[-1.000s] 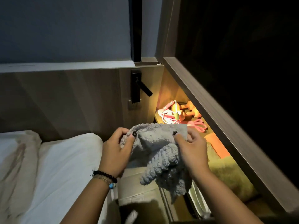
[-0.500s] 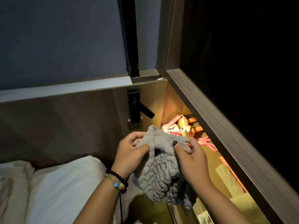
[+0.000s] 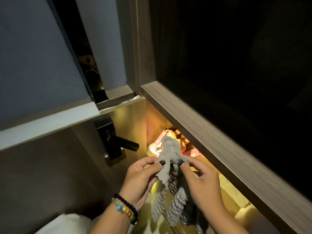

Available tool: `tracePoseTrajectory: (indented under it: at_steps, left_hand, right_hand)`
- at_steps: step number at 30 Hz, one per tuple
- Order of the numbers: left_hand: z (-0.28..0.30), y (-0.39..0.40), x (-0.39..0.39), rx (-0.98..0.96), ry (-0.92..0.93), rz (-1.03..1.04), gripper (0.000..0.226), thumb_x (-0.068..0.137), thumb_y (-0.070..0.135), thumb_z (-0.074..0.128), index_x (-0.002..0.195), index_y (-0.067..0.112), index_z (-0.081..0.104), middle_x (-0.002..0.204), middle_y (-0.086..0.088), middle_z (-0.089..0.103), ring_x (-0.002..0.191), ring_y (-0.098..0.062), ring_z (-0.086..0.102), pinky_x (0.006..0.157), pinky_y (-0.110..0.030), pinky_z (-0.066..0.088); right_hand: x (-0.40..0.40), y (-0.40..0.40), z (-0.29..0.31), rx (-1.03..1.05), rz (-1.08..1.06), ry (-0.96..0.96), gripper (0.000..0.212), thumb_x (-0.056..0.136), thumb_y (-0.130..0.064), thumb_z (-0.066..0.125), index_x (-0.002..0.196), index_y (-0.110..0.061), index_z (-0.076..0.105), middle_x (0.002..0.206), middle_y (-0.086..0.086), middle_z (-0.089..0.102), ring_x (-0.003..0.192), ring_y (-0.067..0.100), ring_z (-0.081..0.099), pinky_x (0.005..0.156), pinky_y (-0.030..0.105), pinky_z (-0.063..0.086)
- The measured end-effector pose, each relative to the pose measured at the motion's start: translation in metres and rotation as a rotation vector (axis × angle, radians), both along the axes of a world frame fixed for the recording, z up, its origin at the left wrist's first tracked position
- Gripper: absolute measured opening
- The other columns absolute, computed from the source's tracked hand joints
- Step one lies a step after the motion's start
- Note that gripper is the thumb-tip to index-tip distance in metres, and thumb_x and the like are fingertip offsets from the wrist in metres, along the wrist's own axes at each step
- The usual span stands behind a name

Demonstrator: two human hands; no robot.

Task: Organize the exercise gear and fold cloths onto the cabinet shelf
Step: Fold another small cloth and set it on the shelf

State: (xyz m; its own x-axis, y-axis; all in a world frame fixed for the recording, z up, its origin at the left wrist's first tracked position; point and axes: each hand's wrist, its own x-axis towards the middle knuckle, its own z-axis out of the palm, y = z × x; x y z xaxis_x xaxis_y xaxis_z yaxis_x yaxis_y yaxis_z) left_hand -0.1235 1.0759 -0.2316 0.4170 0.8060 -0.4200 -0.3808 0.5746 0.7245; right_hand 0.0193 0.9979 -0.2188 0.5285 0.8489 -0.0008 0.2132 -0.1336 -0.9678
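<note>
1. A dim room with a blue-grey wall; a wood-grain cabinet frame (image 3: 211, 132) runs from 12 o'clock down to 5 o'clock, and a warm light glows on the cabinet shelf (image 3: 224, 196) beneath it.
2. A black door handle (image 3: 121, 142) juts out at 9 o'clock of the lit opening.
3. The exercise gear (image 3: 170, 137), orange and pink pieces, lies at the far end of the shelf, about 12 o'clock from the hands; it looks already placed, though its exact arrangement is hard to make out.
4. The grey cloth (image 3: 170, 179) hangs bunched in the air in front of the shelf, not yet folded.
5. The left hand (image 3: 143, 176) pinches the cloth's upper part between thumb and fingers; the right hand (image 3: 200, 181) pinches it just beside, at 3 o'clock of the left.
6. A yellowish cloth (image 3: 243, 211) lies on the shelf at 4 o'clock; whether it is folded I cannot tell.
7. Judgement: gear seems done; folding and shelving the grey cloth remain.
</note>
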Motion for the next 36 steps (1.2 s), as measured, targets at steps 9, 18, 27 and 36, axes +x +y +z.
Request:
tracePoseTrajectory:
  at_steps: [9,18,27,36]
  left_hand:
    - [-0.080,0.012,0.036,0.297,0.137,-0.074,0.015,0.082,0.006,0.070,0.091,0.018,0.071,0.087,-0.015,0.075,0.074,-0.027,0.073,0.054,-0.026,0.054]
    - [-0.143,-0.028,0.006,0.645,-0.129,-0.518,0.041,0.081,-0.014,0.063,0.115,0.008,0.056,0.100,-0.010,0.075,0.096,-0.022,0.071,0.075,-0.026,0.057]
    - [-0.134,-0.076,-0.053,0.718,-0.226,-0.500,0.017,0.083,-0.004,0.066,0.092,0.010,0.067,0.082,-0.010,0.076,0.074,-0.017,0.072,0.059,-0.025,0.057]
    - [-0.146,-0.112,-0.102,0.720,-0.330,-0.522,0.010,0.086,0.000,0.065,0.092,0.008,0.061,0.077,-0.013,0.074,0.067,-0.020,0.071,0.055,-0.025,0.053]
  right_hand:
    - [-0.022,-0.005,-0.094,0.143,-0.389,0.133,0.035,0.086,-0.006,0.066,0.078,-0.039,0.077,0.087,-0.016,0.075,0.088,0.001,0.069,0.086,0.031,0.054]
    - [-0.067,-0.063,-0.161,0.367,-0.657,-0.131,0.032,0.088,-0.007,0.060,0.100,-0.034,0.073,0.089,-0.031,0.069,0.086,-0.016,0.061,0.064,-0.001,0.042]
    - [-0.138,-0.126,-0.137,0.422,-0.754,-0.331,0.037,0.085,-0.002,0.063,0.079,-0.037,0.073,0.087,-0.015,0.073,0.085,-0.006,0.065,0.069,0.006,0.046]
    - [-0.213,-0.160,-0.138,0.504,-0.789,-0.266,0.019,0.077,-0.003,0.074,0.080,-0.022,0.075,0.070,-0.008,0.071,0.064,0.004,0.064,0.061,0.014,0.051]
